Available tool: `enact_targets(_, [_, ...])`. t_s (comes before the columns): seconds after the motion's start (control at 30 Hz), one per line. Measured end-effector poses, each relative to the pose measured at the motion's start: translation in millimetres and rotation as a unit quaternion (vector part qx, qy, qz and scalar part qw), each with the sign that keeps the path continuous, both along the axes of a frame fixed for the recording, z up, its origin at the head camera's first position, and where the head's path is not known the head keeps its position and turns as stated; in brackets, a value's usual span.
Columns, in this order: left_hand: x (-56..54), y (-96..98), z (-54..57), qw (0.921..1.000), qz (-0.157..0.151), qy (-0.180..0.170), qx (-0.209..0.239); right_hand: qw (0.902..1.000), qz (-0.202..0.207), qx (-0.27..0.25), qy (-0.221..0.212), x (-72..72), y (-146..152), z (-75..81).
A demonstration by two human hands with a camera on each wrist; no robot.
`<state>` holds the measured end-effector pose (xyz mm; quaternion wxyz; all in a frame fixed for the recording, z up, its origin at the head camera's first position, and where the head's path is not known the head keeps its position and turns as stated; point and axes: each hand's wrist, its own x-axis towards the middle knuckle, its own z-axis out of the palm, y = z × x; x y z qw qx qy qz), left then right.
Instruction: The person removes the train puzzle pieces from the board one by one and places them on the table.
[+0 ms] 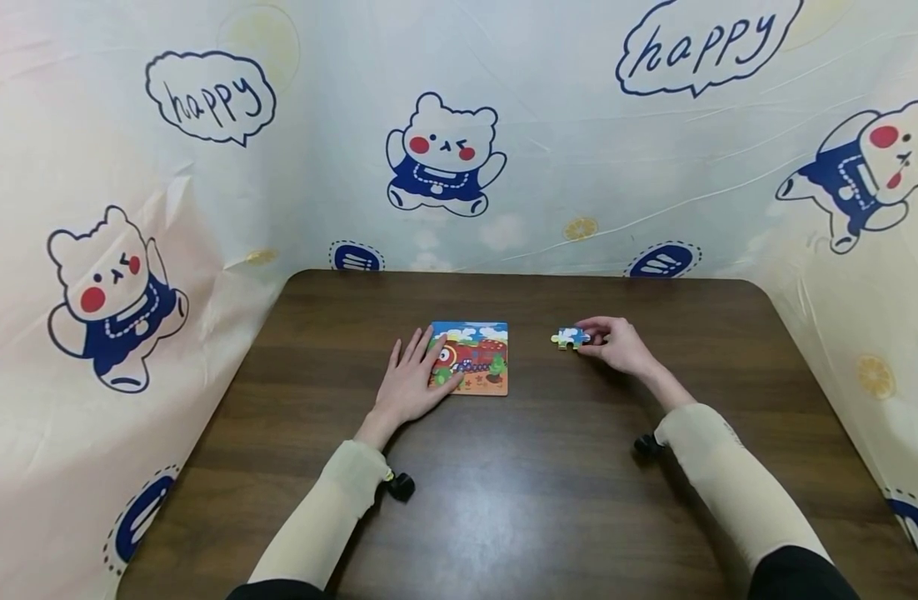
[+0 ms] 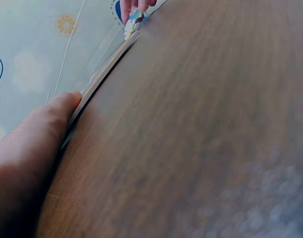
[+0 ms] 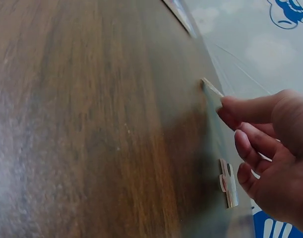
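Observation:
My left hand [image 1: 412, 383] lies with spread, straight fingers over the left side of a square picture puzzle board [image 1: 477, 358] showing a red character, sky and cactus. In the left wrist view, the thumb [image 2: 52, 116] rests at the edge of the thin board [image 2: 102, 79]. Right of the board, my right hand [image 1: 616, 343] pinches a blue, white and green jigsaw piece [image 1: 567, 337] between thumb and fingers. That jigsaw piece [image 3: 213, 88] appears edge-on in the right wrist view. A second jigsaw piece [image 3: 230, 184] stands out near the curled lower fingers there.
Both hands work over a dark brown wooden table [image 1: 504, 517] with rounded far corners. A printed cloth [image 1: 549, 167] with bears and "happy" bubbles surrounds its back and sides. Small black devices are worn at the left wrist [image 1: 401, 487] and right wrist [image 1: 646, 447].

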<state>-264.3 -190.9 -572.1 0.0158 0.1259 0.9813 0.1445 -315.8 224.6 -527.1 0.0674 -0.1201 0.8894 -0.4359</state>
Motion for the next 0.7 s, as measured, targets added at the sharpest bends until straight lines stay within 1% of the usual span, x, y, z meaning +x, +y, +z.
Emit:
enact_targets(0.13, [-0.3, 0.0, -1.0, 1.0, -0.001, 0.003, -0.003, 0.9996, 0.002, 0.028, 0.006, 0.1, -1.9, 0.4])
enact_targets(0.33, [1.2, -0.4, 1.0, 1.0, -0.002, 0.005, -0.004, 0.9991, 0.005, 0.042, 0.008, -1.0, -2.5, -0.9])
enact_targets(0.47, [1.8, -0.1, 2.1, 1.0, -0.002, 0.004, -0.001, 0.9981, 0.009, 0.056, 0.024, -0.4, -3.7, -3.7])
enact_targets(0.57, [1.8, 0.2, 1.3, 1.0, -0.001, 0.004, -0.003, 0.9973, 0.011, 0.064, 0.035, 1.0, -4.6, -4.4])
enact_targets(0.7, [0.9, -0.2, -0.8, 1.0, 0.0, 0.005, -0.006, 0.997, 0.01, 0.066, 0.04, 2.8, -5.6, -3.8])
